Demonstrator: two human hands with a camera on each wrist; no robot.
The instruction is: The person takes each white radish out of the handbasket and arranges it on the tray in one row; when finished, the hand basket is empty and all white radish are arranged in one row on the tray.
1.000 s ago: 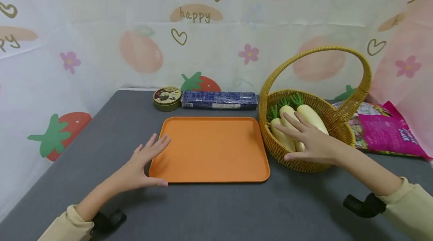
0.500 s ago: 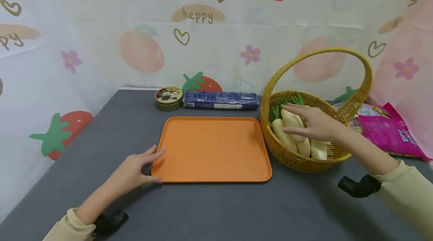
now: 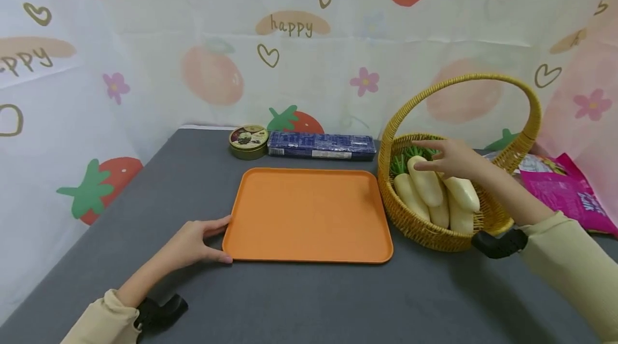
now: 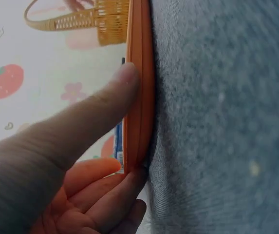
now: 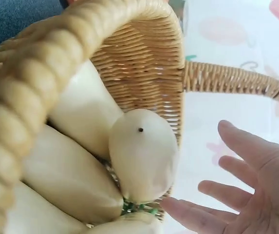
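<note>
My left hand (image 3: 193,242) holds the left front corner of the orange tray (image 3: 311,215). Its thumb lies along the front rim, and the other fingers bend about the left side, as the left wrist view shows at the tray rim (image 4: 141,107). My right hand (image 3: 456,159) hovers with spread fingers over the far part of a wicker basket (image 3: 434,239). Inside are several white radishes (image 3: 425,185) with green tops, partly under that hand. In the right wrist view the right hand (image 5: 261,190) holds nothing; its fingertips are near a rounded radish end (image 5: 144,156).
Behind the tray stand a round tin (image 3: 248,143) and a long blue package (image 3: 322,145). A pink bag (image 3: 562,188) lies right of the basket, whose tall handle (image 3: 475,78) arches above the right hand. A patterned cloth (image 3: 309,81) hangs behind the grey table (image 3: 309,301).
My left hand has come down from above the tray's left side onto its corner. The right hand has moved back over the basket, uncovering more radishes. The head view has shifted slightly.
</note>
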